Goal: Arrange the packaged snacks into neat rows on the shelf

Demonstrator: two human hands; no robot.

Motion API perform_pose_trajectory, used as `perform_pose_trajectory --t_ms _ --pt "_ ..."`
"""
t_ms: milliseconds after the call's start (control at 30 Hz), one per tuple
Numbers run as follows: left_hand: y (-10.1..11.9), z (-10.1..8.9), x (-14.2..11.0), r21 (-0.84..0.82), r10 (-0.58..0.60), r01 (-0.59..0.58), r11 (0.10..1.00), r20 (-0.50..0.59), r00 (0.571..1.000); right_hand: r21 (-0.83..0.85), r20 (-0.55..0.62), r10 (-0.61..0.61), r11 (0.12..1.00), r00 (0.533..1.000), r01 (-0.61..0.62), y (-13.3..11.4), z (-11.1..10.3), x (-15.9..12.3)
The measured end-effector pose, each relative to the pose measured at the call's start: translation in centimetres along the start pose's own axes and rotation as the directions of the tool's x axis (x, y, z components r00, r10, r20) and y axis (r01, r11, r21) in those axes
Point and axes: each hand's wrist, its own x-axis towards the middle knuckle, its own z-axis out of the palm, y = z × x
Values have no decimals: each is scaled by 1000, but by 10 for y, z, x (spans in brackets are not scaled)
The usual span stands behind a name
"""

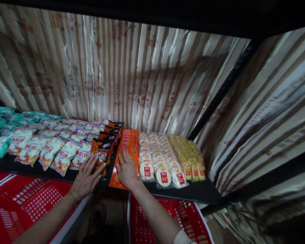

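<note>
My left hand [85,176] rests with fingers spread on the front orange-and-black snack packet [101,150] of a short row. My right hand [127,170] lies with its fingers stretched out on a flat orange printed package [130,139], which stands between that row and the round white crackers [164,176] in clear wrappers. Left of my left hand are rows of white snack packets [63,154] with red lettering and striped edges. Neither hand is closed around anything. Part of the orange package is hidden beneath my right hand.
Teal packets [0,145] sit at the far left of the black shelf [193,193], yellow-wrapped snacks [190,156] at its right end. Below are two red baskets [38,196]. A striped curtain [142,74] hangs behind, with a black post [223,88] at the right.
</note>
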Motion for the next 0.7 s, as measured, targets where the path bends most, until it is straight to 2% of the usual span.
perform_pose_trajectory --t_ms 200,367,533,600,700 --pt "38 -1 -11 34 -242 245 969 -62 968 75 11 -96 993 995 95 -12 6 -27" --pt "51 -2 -16 45 -266 268 962 -38 963 63 60 -125 991 990 121 -26 2 -32" --pt "52 -4 -20 26 -270 271 962 -29 962 -2 123 -134 991 983 135 -45 -6 -36" --pt "51 -7 -16 6 -286 286 958 -40 957 -20 130 -143 989 981 146 -52 -11 -40" --pt "55 -10 -4 -15 -358 359 933 -95 929 -28 134 -147 988 980 153 -61 -21 -45"
